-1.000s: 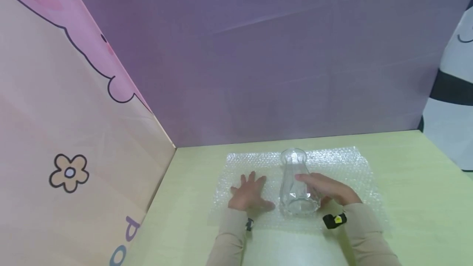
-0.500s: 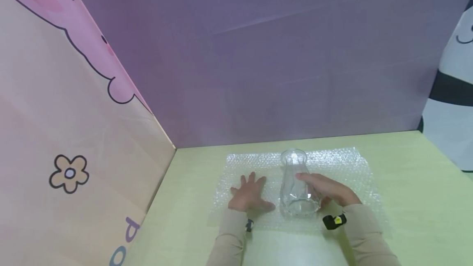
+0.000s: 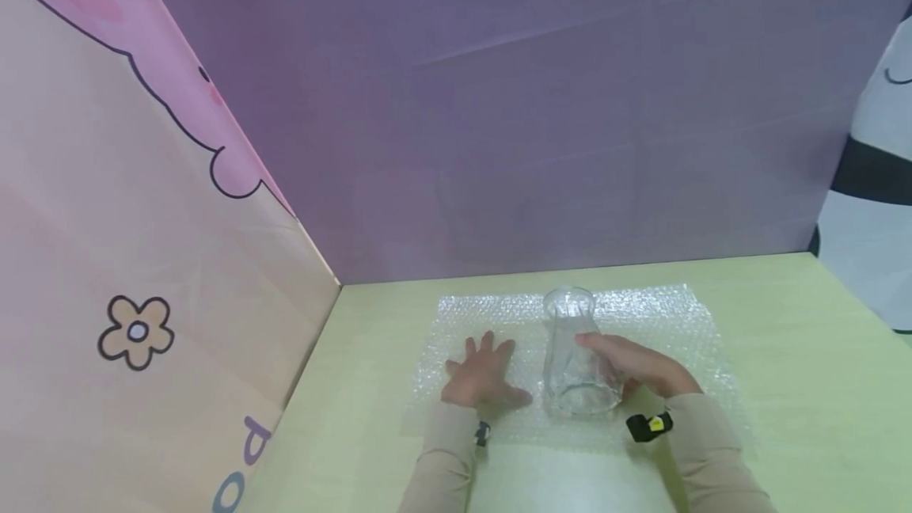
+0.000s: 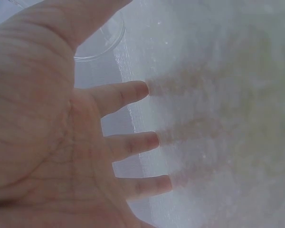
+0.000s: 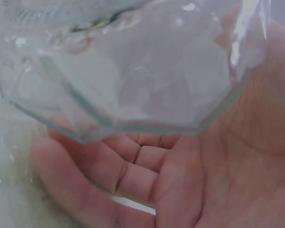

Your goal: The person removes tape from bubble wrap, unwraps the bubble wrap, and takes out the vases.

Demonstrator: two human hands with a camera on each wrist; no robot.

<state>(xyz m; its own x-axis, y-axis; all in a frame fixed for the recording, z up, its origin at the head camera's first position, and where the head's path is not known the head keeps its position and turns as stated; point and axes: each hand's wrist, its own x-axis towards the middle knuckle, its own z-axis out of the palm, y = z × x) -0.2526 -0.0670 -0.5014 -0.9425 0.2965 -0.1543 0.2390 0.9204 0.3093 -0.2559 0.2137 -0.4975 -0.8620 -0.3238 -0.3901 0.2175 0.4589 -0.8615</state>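
A clear glass vase [image 3: 570, 355] with a flared rim and faceted lower body is on a sheet of bubble wrap [image 3: 659, 319]. Its mouth points toward the back, its base toward the person; whether it stands tilted or lies flat I cannot tell. My right hand [image 3: 641, 366] grips its right side, thumb on top. In the right wrist view, the curled fingers [image 5: 128, 166] show beneath the faceted glass. My left hand [image 3: 479, 381] rests palm down on the bubble wrap, left of the vase, its fingers spread. Part of the round glass edge shows past the thumb in the left wrist view.
The bubble wrap lies on a pale yellow-green table [image 3: 777, 355]. Behind the table rises a purple backdrop [image 3: 513, 125]. A printed panel [image 3: 178, 260] with a flower stands along the left, and another printed figure shows at the right edge.
The vase and right hand have shifted very slightly right, and the highlights on the glass differ. The left hand remains spread in the same place on the bubble wrap.
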